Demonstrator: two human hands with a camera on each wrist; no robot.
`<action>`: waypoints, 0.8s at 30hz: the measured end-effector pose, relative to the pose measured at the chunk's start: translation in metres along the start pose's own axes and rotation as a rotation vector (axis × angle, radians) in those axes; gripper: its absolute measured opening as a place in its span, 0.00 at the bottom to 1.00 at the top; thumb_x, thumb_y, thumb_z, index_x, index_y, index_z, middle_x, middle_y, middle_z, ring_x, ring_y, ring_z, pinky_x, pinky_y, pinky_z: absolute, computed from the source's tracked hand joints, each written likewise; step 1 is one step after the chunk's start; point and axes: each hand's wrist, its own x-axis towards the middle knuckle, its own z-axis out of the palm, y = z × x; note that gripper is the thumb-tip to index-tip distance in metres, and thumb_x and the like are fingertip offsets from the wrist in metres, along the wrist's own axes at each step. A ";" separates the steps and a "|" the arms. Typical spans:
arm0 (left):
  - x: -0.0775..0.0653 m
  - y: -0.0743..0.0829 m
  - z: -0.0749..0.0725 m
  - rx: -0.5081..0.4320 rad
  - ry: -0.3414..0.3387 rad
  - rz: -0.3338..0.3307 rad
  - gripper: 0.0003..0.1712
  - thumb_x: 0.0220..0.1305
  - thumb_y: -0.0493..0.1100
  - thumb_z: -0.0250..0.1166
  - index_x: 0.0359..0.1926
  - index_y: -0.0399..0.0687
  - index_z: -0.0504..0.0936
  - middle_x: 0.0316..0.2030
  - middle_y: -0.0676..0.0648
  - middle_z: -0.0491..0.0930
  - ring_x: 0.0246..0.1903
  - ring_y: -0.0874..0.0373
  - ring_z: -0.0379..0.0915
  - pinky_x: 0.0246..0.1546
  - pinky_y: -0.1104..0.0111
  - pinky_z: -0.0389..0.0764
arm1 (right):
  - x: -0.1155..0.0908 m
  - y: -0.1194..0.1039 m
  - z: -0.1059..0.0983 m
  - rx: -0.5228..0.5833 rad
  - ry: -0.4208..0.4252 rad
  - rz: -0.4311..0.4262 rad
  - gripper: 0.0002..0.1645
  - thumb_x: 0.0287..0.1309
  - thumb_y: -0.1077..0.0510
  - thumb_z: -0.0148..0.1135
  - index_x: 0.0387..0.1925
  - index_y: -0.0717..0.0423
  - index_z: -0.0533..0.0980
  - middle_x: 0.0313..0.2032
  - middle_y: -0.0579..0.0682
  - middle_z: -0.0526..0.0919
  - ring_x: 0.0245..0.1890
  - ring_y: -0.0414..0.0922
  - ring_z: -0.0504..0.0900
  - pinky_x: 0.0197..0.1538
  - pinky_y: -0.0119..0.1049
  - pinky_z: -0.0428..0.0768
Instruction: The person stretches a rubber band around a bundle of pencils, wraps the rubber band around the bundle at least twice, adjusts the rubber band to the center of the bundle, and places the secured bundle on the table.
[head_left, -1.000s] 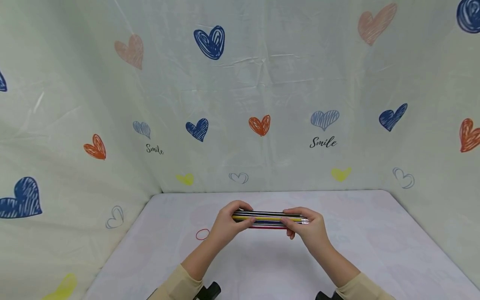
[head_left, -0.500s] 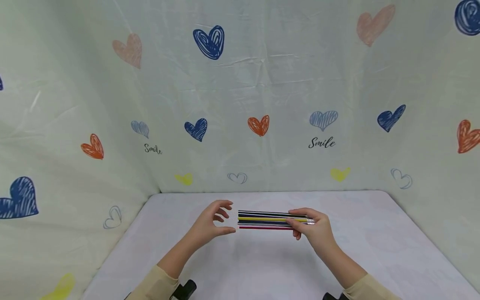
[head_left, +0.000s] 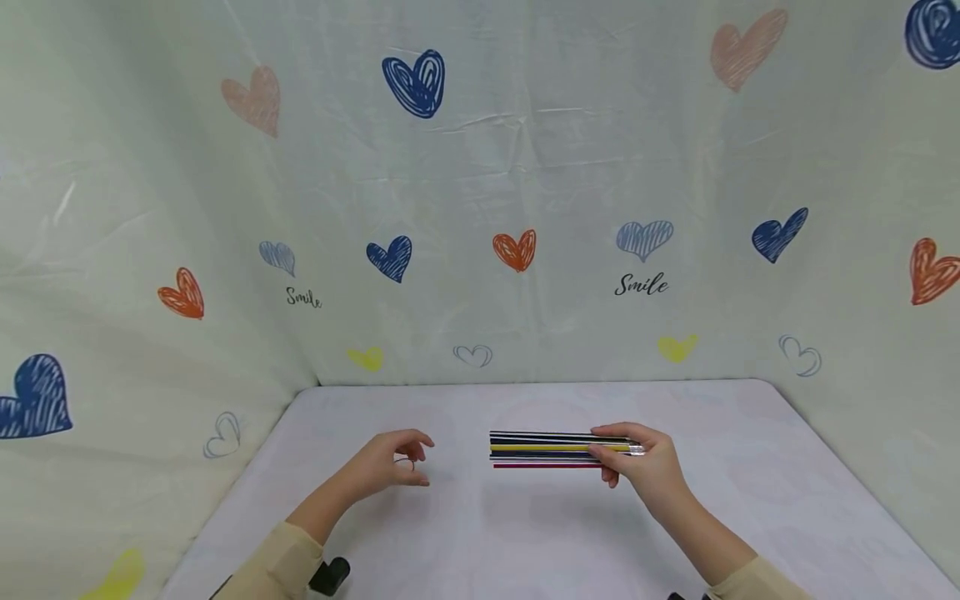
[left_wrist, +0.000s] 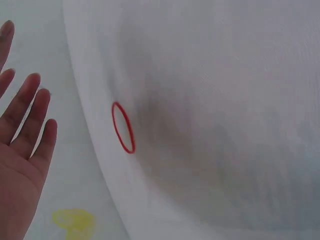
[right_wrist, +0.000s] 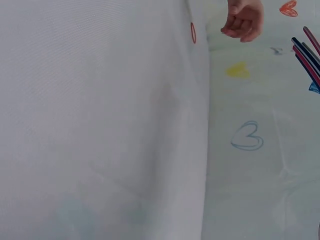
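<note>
My right hand (head_left: 647, 458) pinches a bundle of pencils (head_left: 540, 448) by its right end, thumb in front and fingers behind. The bundle lies level above the table; its striped barrels are black and white, with a yellow one in the middle and a red one lowest. In the right wrist view only the ends of the pencils (right_wrist: 305, 56) show, at the right edge. My left hand (head_left: 378, 467) hangs to the left with relaxed fingers and nothing in them. Below it a thin red loop like a rubber band (left_wrist: 129, 127) lies on the table, partly hidden by the fingers in the head view.
A white cloth covers the table (head_left: 525, 542), whose far edge meets a pale curtain (head_left: 570, 167) printed with hearts and "Smile". The curtain also closes off the left and right sides.
My left hand has let go of the pencils' left end and moved left and down, over the red loop. My right hand has shifted slightly right and lower with the bundle.
</note>
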 end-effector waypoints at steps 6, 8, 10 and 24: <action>-0.003 -0.025 -0.004 0.083 -0.072 -0.051 0.24 0.49 0.39 0.78 0.47 0.41 0.80 0.35 0.51 0.78 0.38 0.53 0.73 0.44 0.58 0.77 | -0.003 0.003 0.000 0.021 -0.017 -0.009 0.21 0.46 0.67 0.75 0.43 0.72 0.80 0.24 0.58 0.82 0.13 0.44 0.76 0.21 0.37 0.80; -0.002 -0.033 -0.005 0.123 -0.075 -0.070 0.22 0.48 0.39 0.78 0.44 0.44 0.80 0.34 0.52 0.77 0.37 0.55 0.72 0.41 0.62 0.77 | -0.003 0.004 0.000 0.024 -0.025 -0.012 0.21 0.46 0.67 0.75 0.43 0.73 0.80 0.24 0.58 0.82 0.13 0.44 0.76 0.21 0.36 0.79; -0.001 -0.040 -0.005 0.157 -0.068 -0.082 0.20 0.47 0.39 0.79 0.41 0.46 0.81 0.32 0.53 0.76 0.35 0.57 0.71 0.38 0.65 0.76 | -0.003 0.005 0.000 0.025 -0.029 -0.009 0.21 0.47 0.67 0.75 0.43 0.73 0.79 0.23 0.58 0.82 0.13 0.44 0.76 0.21 0.36 0.79; 0.009 -0.059 -0.002 0.219 -0.031 -0.223 0.11 0.47 0.36 0.78 0.27 0.47 0.81 0.24 0.54 0.74 0.28 0.60 0.69 0.31 0.68 0.74 | -0.004 0.004 0.003 0.022 -0.010 0.028 0.22 0.45 0.68 0.75 0.44 0.73 0.79 0.25 0.59 0.82 0.13 0.44 0.76 0.21 0.34 0.79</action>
